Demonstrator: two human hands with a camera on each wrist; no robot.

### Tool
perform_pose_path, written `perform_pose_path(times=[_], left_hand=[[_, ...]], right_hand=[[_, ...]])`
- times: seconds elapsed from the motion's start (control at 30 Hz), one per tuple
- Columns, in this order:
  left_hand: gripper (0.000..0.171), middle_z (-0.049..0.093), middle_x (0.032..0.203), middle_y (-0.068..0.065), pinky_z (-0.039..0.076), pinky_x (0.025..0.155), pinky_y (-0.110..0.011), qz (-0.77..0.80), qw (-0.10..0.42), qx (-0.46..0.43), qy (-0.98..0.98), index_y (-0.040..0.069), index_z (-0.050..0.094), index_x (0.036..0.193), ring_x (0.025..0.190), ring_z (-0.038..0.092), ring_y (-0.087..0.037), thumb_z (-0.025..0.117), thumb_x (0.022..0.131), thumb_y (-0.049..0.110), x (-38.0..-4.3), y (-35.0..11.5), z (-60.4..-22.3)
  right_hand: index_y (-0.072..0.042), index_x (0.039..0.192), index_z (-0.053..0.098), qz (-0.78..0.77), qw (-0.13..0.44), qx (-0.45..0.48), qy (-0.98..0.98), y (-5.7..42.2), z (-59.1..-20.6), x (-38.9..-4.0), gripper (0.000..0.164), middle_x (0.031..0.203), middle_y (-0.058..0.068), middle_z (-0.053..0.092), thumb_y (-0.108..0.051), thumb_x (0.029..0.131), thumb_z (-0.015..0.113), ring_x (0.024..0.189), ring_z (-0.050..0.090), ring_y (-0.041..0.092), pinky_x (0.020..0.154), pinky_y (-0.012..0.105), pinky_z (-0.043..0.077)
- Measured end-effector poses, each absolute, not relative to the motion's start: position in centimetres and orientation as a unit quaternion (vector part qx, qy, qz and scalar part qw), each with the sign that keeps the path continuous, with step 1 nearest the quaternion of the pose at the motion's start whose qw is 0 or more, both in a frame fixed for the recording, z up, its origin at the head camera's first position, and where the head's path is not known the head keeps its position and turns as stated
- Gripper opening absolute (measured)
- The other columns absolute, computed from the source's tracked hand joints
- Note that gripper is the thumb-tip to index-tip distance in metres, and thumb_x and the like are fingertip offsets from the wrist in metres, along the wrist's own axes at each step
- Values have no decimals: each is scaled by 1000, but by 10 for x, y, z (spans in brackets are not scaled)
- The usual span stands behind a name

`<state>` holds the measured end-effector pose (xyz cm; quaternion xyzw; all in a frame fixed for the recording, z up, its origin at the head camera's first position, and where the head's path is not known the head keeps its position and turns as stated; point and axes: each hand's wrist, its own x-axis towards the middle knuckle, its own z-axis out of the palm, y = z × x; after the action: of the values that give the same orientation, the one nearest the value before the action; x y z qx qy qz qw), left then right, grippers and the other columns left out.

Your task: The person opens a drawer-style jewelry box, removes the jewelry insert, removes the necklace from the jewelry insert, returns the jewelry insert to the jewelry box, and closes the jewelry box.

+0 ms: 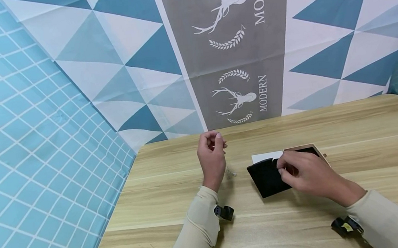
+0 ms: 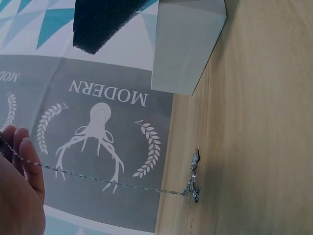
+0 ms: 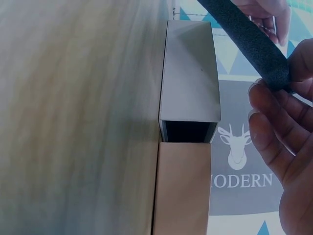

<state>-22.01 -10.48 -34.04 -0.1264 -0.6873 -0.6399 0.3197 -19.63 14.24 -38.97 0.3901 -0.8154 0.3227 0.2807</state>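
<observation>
My left hand [image 1: 212, 159] is raised over the left part of the table, pinching a thin silver chain necklace [image 2: 117, 184]. The chain runs taut from the fingers to a bunched silver clump [image 2: 193, 178] at its lower end; whether that clump touches the tabletop, I cannot tell. With thumb and fingertips my right hand [image 1: 307, 171] pinches a black foam pad [image 1: 267, 178] by its edge, holding it tilted above the table. Behind the pad lie a white box sleeve [image 3: 190, 73] and a rose-brown box [image 3: 183, 188], end to end.
Pale wood tabletop [image 1: 157, 209] lies under both hands. A patterned cloth [image 1: 148, 56] with deer prints hangs along its back edge, and a blue checked cloth [image 1: 31, 157] covers the left side. The brown box has a dark inside and a small tab on its right.
</observation>
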Motion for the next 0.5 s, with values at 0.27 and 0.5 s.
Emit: perform_pose_path(times=[0.27, 0.5], left_hand=[[8, 64, 82, -9, 50, 61, -26, -616, 319, -114, -711, 2, 64, 101, 74, 64, -22, 61, 99, 9, -245, -110, -367], [6, 65, 80, -6, 51, 61, -26, -601, 312, -106, -728, 3, 64, 98, 69, 62, -15, 62, 97, 9, -246, -109, -370]], right_hand=[[-26, 88, 59, 327, 280, 394, -812, 142, -389, -196, 33, 76, -21, 47, 4, 77, 68, 63, 46, -1, 56, 11, 36], [-27, 88, 59, 329, 281, 396, -810, 143, -390, -196, 34, 76, -21, 47, 4, 77, 68, 63, 46, -1, 56, 11, 36]])
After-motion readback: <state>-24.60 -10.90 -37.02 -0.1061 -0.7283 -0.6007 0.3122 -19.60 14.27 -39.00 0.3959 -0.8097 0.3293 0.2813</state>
